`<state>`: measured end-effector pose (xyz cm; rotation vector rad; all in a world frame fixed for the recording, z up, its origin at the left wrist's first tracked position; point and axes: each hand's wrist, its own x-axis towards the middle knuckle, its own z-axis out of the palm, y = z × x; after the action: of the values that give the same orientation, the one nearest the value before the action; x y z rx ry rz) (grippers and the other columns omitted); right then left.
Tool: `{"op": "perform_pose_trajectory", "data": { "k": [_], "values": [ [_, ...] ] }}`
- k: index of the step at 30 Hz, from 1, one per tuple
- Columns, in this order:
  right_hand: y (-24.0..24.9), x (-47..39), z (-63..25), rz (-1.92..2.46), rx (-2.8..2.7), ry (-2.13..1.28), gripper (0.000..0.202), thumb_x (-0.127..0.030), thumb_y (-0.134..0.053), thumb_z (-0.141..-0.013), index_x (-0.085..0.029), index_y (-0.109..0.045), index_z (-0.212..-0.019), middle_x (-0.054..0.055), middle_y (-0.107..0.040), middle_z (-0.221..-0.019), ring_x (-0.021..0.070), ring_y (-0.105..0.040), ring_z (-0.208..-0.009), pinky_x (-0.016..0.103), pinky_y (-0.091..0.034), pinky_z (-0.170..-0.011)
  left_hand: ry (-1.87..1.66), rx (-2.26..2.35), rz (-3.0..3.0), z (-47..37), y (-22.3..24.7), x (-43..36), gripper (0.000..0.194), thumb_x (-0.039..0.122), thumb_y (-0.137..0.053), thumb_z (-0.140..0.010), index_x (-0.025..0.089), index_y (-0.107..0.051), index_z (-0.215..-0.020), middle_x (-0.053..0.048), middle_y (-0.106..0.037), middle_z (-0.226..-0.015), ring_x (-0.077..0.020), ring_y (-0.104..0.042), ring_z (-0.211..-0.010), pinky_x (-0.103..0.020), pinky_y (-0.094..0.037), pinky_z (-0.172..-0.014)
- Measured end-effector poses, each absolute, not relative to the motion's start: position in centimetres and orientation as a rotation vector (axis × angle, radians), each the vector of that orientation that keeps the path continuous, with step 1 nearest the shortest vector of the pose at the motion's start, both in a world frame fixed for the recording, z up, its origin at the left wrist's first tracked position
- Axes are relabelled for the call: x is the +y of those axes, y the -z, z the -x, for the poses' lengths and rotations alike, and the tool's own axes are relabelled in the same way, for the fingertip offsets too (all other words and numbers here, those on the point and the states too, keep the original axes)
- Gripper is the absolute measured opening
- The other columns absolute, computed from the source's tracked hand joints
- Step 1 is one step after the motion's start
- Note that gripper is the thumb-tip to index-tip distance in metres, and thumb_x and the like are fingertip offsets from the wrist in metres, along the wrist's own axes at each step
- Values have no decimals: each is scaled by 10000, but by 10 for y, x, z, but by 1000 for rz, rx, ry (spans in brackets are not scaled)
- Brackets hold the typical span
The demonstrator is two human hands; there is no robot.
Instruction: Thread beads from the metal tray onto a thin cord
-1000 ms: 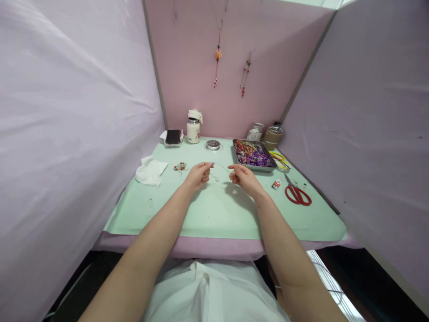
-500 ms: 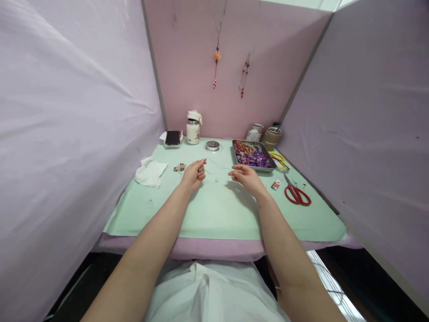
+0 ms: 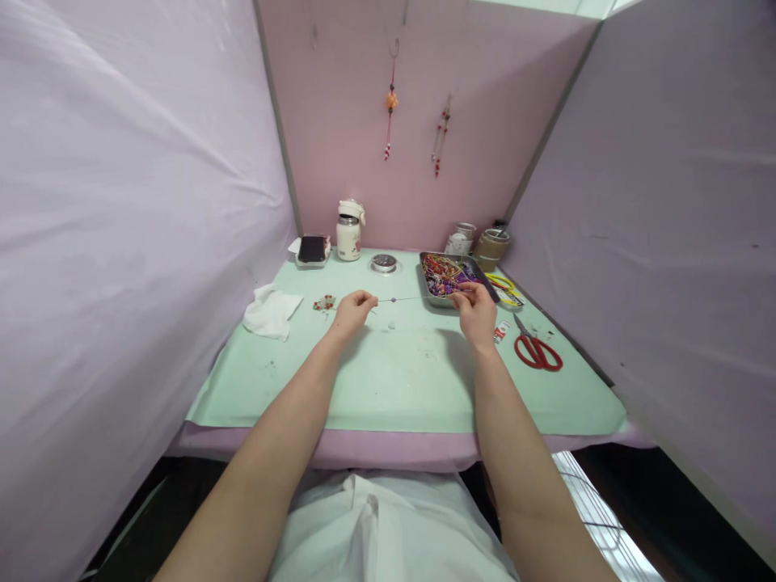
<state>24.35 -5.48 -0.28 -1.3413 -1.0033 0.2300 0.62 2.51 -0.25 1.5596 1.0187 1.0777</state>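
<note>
Left hand (image 3: 353,312), right hand (image 3: 478,314) pinching thread (image 3: 415,299) taut; bead (image 3: 394,300) nearer left. Step: apparently tensioning. Next likely needs steady pinch.

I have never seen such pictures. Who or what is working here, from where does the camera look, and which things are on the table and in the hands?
There is no machine here, only a person's bare left hand and right hand. The single camera is worn on the person's head and looks forward and down. Between the hands a thin thread is stretched, with what looks like a small purple bead on it. The green table cover holds a white cloth on the left, a bottle and a spool farther back, and a tray of colourful strands and red-handled scissors on the right.
</note>
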Motion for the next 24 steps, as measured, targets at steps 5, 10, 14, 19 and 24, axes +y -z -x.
{"op": "perform_pose_trajectory", "data": {
  "k": [5,10,14,19,24],
  "values": [
    [4,-54,-245,1303,-970,-255,248,-305,-578,-718,-187,-536,-932,68,-685,-795,225,-660,-783,387,-524,-741,-969,1007,-1549,-7,1,20,186,348,-584,-700,162,-585,-689,36,-459,-591,-77,-370,-519,-216,-313,-508],
    [5,-55,-250,1348,-939,-223,262,-312,-603,-701,-186,-540,-922,51,-668,-763,199,-636,-725,364,-519,-723,-828,995,-1623,-6,-7,11,244,385,-619,-703,153,-679,-751,19,-472,-563,-75,-347,-482,-212,-273,-462],
    [5,-56,-251,1361,-931,-176,260,-321,-585,-720,-180,-544,-934,63,-670,-789,200,-633,-742,362,-504,-747,-695,850,-1611,-6,-14,1,248,366,-669,-685,144,-716,-786,14,-459,-539,-65,-301,-461,-209,-224,-432],
    [2,-57,-249,1390,-908,-152,265,-325,-600,-706,-177,-556,-921,60,-668,-782,197,-624,-721,352,-491,-734,-560,699,-1462,-4,-17,-1,308,390,-704,-679,136,-712,-852,75,-264,-486,-53,-200,-438,-208,-174,-424],
    [2,-57,-246,1351,-919,-321,234,-303,-630,-677,-192,-559,-871,59,-677,-772,207,-632,-745,363,-492,-748,-564,631,-1324,0,-16,3,343,399,-714,-685,127,-694,-894,86,-218,-512,-40,-155,-430,-215,-118,-417]
  ]
}}
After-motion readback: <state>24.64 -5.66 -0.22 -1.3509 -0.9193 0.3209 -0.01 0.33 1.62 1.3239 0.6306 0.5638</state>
